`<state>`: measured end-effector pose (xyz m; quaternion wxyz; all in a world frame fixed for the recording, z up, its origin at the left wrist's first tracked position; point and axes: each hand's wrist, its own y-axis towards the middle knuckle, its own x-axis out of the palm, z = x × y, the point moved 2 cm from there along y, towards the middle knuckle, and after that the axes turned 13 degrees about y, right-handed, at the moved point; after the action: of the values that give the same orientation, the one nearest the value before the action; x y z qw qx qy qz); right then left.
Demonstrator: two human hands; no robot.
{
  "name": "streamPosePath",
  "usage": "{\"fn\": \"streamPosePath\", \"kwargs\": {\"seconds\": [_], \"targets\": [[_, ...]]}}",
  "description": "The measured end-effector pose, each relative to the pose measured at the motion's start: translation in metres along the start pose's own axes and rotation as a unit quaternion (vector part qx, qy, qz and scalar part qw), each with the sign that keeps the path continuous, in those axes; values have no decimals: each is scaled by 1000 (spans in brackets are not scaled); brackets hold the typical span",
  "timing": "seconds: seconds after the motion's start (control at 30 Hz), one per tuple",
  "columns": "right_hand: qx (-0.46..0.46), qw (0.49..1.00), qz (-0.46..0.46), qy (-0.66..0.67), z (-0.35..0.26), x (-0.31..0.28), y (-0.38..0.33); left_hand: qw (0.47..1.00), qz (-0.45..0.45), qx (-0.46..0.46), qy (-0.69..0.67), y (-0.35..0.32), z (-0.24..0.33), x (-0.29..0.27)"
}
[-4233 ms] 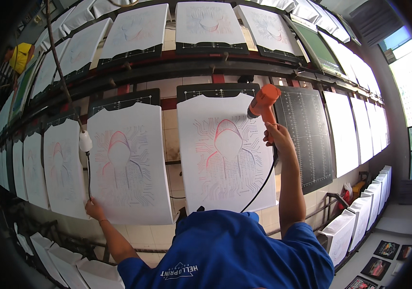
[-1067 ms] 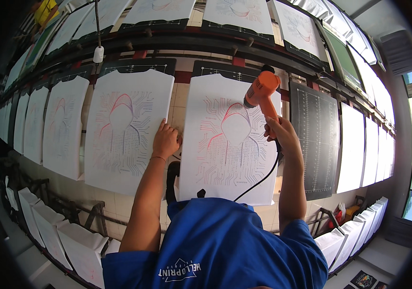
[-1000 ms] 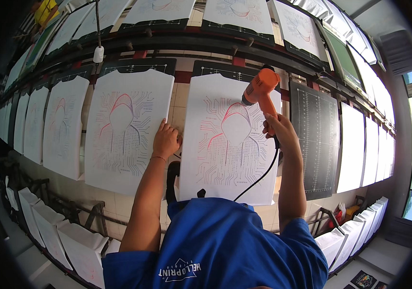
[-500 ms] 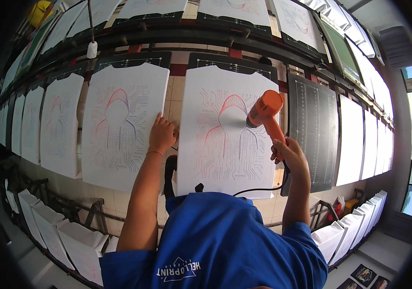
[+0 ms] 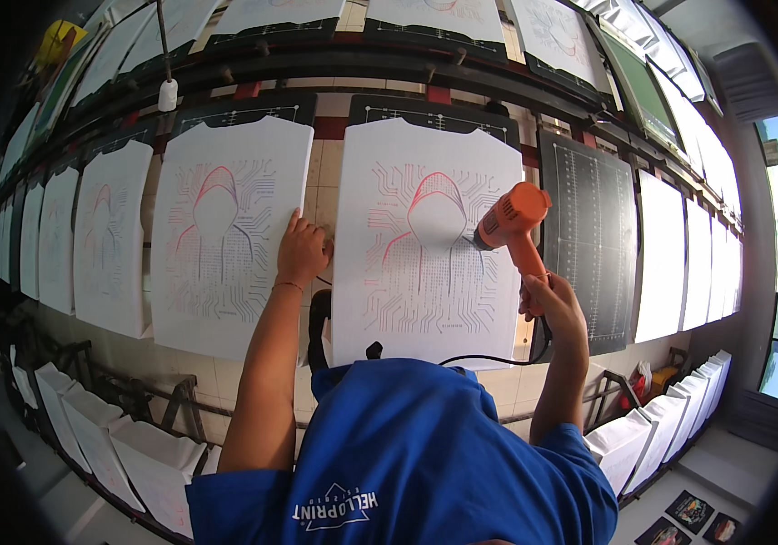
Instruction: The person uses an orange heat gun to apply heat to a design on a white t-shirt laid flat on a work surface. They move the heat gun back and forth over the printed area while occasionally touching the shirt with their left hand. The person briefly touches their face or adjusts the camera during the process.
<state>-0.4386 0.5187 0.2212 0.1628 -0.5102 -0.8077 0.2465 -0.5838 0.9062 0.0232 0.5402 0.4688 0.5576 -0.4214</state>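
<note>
My right hand [image 5: 553, 298] is wrapped round the handle of an orange heat gun [image 5: 514, 216]. Its dark nozzle points left, above the right side of a white T-shirt [image 5: 375, 318] spread flat on a dark board. That shirt bears a hooded figure and circuit-like lines in red and blue. My left hand [image 5: 304, 250] rests at the right edge of the neighbouring white T-shirt [image 5: 180, 300], which carries the same print. Its index finger is stretched out, the other fingers are loosely bent, and nothing shows in them.
A bare black board [image 5: 587, 245] with white grid marks stands to the right. More shirt-covered boards line both sides and the far row behind a dark rail [image 5: 353, 73]. A black cord [image 5: 489, 361] runs from the heat gun toward my body. A white hanging fitting [image 5: 168, 94] is at upper left.
The heat gun and my right hand have shifted slightly right and nearer to me, so the nozzle is over the print's right side. My left hand stays at the shirt's edge.
</note>
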Motion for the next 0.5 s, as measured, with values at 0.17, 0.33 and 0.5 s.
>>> {"fn": "streamPosePath", "kwargs": {"seconds": [0.17,0.33,0.5], "targets": [[-6,999,23,-32,-2,6,-8,1000,-10,-1,-10,0,0,-3],[-3,1000,14,-25,-3,10,1,998,-64,-10,-2,3,-1,-5],[-12,999,-24,17,-14,18,26,998,-65,-13,12,1,0,0]]}}
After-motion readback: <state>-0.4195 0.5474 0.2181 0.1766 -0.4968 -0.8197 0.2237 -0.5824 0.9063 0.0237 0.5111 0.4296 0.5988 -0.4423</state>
